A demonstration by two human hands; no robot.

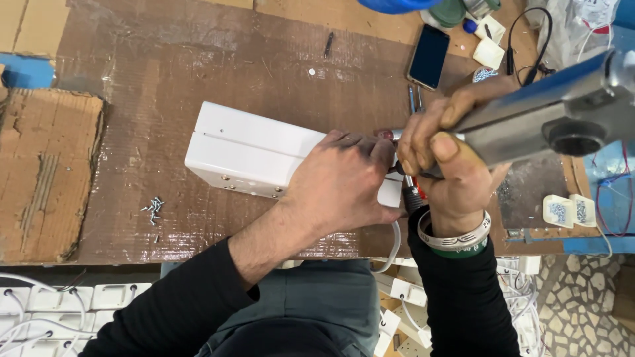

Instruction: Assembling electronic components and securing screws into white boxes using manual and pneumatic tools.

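Observation:
A long white plastic box lies on the brown workbench in the head view. My left hand rests on the box's right end and presses it down. My right hand is closed around the handle of a grey and blue power tool, which reaches in from the right. The tool's tip meets the box just past my left fingers and is hidden by both hands. A bracelet circles my right wrist.
Loose small screws lie near the bench's front edge. A dark phone lies at the back, beside white blocks and black cable. Worn cardboard covers the left. White socket units with cords pile up below the bench.

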